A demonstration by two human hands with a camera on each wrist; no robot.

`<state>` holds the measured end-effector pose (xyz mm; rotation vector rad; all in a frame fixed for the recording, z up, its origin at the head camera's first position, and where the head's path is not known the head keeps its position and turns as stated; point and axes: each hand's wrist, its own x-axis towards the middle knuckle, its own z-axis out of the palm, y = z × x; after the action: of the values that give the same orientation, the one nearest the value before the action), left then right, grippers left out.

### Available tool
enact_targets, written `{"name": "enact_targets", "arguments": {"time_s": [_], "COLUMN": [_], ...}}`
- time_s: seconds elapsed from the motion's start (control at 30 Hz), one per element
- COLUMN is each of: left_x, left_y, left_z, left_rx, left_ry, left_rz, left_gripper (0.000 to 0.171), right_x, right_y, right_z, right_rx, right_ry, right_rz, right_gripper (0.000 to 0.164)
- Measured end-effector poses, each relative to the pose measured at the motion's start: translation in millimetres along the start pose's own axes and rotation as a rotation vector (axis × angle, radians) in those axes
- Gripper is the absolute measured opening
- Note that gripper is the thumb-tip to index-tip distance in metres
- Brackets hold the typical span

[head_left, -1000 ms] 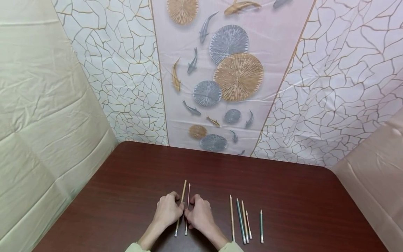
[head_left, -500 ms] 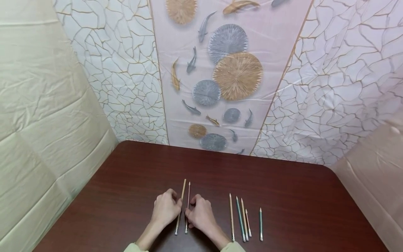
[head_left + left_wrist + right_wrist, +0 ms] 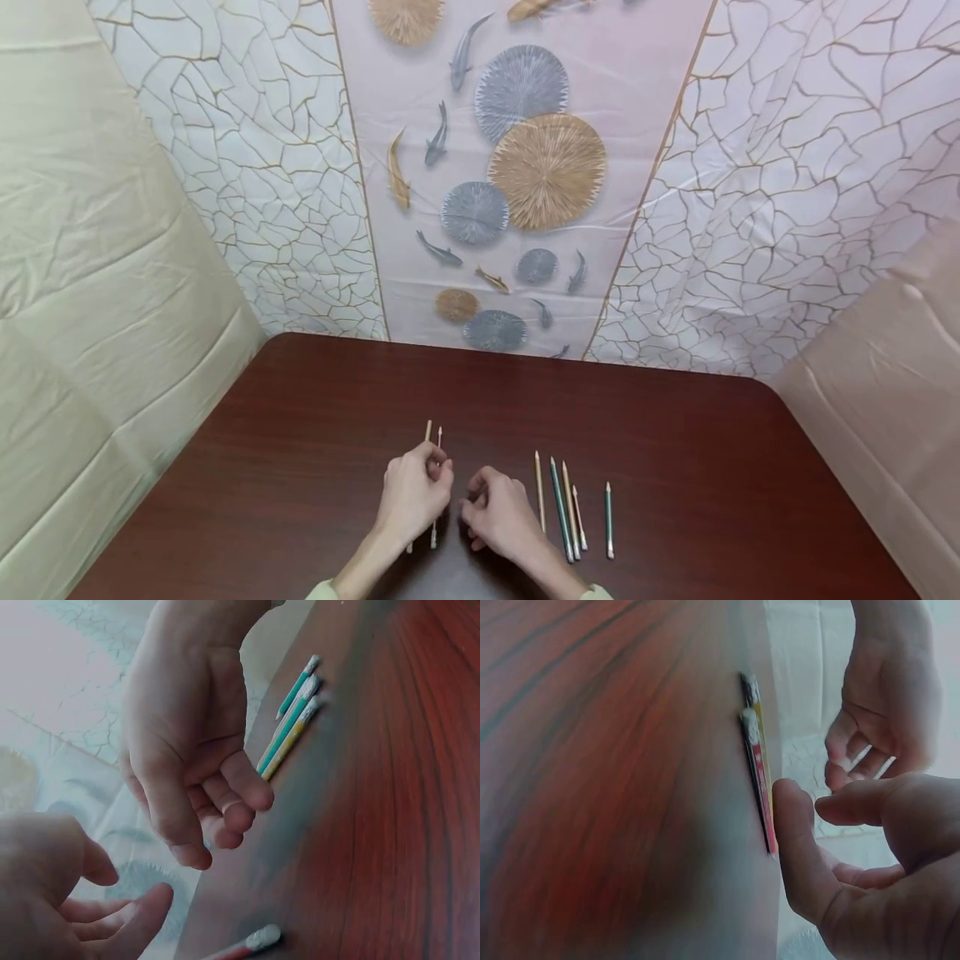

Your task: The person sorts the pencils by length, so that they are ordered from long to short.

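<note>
Two pencils lie side by side on the table: a yellow pencil (image 3: 428,431) on the left and a thin red pencil (image 3: 439,434) beside it. My left hand (image 3: 412,493) is over them in the head view and covers their middles. Its thumb and fingers stand apart with nothing between them in the left wrist view, near the eraser end of the red pencil (image 3: 261,939). To the right of the pair, my right hand (image 3: 504,512) hovers low with loosely bent fingers, holding nothing. In the right wrist view, its fingertips (image 3: 791,796) appear near the red pencil (image 3: 760,765).
Right of my right hand lie several more pencils: a long tan pencil (image 3: 539,492), a long green pencil (image 3: 561,510), a yellow pencil (image 3: 571,504), a short pinkish pencil (image 3: 580,518) and, farther right, a short green pencil (image 3: 609,521). Patterned cloth (image 3: 480,275) hangs behind the dark-red table (image 3: 322,400).
My left hand has moved right from beside the yellow pencil to over both pencils. My right hand has drawn away rightward from the red pencil. The head view has shifted slightly.
</note>
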<state>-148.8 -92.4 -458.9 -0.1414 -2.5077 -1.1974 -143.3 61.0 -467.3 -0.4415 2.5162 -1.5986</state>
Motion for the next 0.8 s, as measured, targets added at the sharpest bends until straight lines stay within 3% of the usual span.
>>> {"name": "enact_targets", "arguments": {"time_s": [0.13,0.27,0.57,0.8], "left_x": [-2.7,-5.3,-7.9,-6.7], "left_y": [5.4,8.5,13.6,19.1], "left_z": [8.6,18.6,34.3,42.4], "left_rx": [-0.049,-0.099,-0.158,-0.206], "left_ry": [-0.123,-0.188,-0.229,-0.27], "left_rz": [-0.028,-0.033,-0.059,-0.097], "left_gripper": [0.005,0.006,0.007,0.005], "right_x": [-5,-9,-16,-24], "right_y": [4,7,10,17], "right_z": [-12,-22,-44,-68], "right_rx": [-0.027,-0.023,-0.032,-0.042], "right_ry": [0.006,0.023,0.08,0.173], "right_rz": [0.012,0.02,0.067,0.143], "right_gripper": [0.012,0.013,0.017,0.016]}}
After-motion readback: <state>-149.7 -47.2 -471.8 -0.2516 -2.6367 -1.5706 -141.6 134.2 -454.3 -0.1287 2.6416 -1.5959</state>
